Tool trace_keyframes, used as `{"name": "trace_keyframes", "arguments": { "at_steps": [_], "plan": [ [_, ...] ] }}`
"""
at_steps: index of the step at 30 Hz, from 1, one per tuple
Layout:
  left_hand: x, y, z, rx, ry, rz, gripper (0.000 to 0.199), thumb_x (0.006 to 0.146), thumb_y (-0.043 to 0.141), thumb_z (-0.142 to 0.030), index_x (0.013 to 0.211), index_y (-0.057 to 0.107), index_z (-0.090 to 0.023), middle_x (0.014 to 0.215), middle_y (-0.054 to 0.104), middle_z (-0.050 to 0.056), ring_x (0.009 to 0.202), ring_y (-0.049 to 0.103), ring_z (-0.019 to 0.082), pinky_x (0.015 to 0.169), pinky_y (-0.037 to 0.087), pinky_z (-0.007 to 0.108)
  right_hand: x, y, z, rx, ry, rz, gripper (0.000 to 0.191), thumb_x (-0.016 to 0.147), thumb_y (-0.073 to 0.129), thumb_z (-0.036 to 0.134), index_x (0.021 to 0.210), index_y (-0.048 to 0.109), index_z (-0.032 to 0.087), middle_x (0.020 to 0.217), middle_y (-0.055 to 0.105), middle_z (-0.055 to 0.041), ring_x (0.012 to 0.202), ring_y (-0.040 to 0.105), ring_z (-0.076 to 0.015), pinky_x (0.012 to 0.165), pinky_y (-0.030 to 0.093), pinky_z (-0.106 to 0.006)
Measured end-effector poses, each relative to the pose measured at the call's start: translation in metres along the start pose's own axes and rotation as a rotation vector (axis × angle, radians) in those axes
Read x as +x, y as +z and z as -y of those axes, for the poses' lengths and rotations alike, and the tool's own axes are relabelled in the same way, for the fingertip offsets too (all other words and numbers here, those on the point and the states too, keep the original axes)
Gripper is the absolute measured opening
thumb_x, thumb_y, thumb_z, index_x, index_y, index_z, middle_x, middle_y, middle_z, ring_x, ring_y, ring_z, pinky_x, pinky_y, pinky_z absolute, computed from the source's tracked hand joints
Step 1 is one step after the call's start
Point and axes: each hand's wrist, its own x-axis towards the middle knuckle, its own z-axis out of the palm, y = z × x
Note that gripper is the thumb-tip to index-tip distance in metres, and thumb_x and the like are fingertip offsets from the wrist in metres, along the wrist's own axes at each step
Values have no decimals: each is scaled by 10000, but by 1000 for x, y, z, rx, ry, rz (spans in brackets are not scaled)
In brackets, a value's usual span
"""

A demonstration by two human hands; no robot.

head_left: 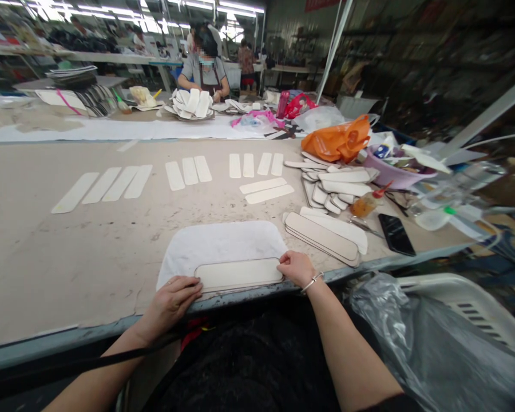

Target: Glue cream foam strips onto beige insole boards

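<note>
Black clothing (249,360) and bare forearms (347,349) meet the near edge of the tabletop (90,252), where the left hand (174,297) lays its fingers at a pale strip's left end, its grip unclear, while the right hand (297,268) pinches the other end. Between them, the pale strip (240,274) lies lengthwise over a white sheet (218,240); rightward sit stacked strips (321,236) and a phone (396,234).

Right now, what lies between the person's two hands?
In the head view, a long pale strip spans from the left hand to the right hand.
</note>
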Motion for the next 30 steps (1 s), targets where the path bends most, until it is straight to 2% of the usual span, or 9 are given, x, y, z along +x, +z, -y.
{"name": "trace_keyframes", "arguments": {
  "at_steps": [7,13,16,19,30],
  "plan": [
    [-1,2,-1,-12,-5,-20,176,840,585,-212,978,693,-222,954,687,56,881,621,154,802,535,301,1,3,-2,10,2,-6,118,631,611,153,733,658,188,624,663,27,632,614,-121,594,413,-200],
    [-6,3,5,-9,-39,17,192,855,557,-297,967,706,-253,986,696,47,886,636,166,814,534,308,0,3,-3,13,7,-13,132,636,608,156,750,667,188,650,674,19,648,623,-124,609,429,-198],
    [-7,4,11,5,-1,44,216,854,546,-339,989,703,-276,997,699,38,884,644,177,808,532,311,0,2,-3,0,12,-21,142,643,611,163,766,676,194,672,680,17,670,629,-126,632,439,-195],
    [-6,6,15,-3,50,1,219,858,526,-364,970,705,-301,970,703,24,841,651,176,772,534,304,0,3,-2,-6,12,-29,148,655,601,160,778,677,193,697,687,13,696,635,-127,638,445,-189],
    [-5,7,16,-15,51,13,207,840,554,-335,980,698,-283,959,702,30,837,646,172,752,529,290,1,5,-3,-35,-5,-35,163,660,581,168,790,676,194,723,682,2,725,627,-139,672,442,-208]
  ]
}}
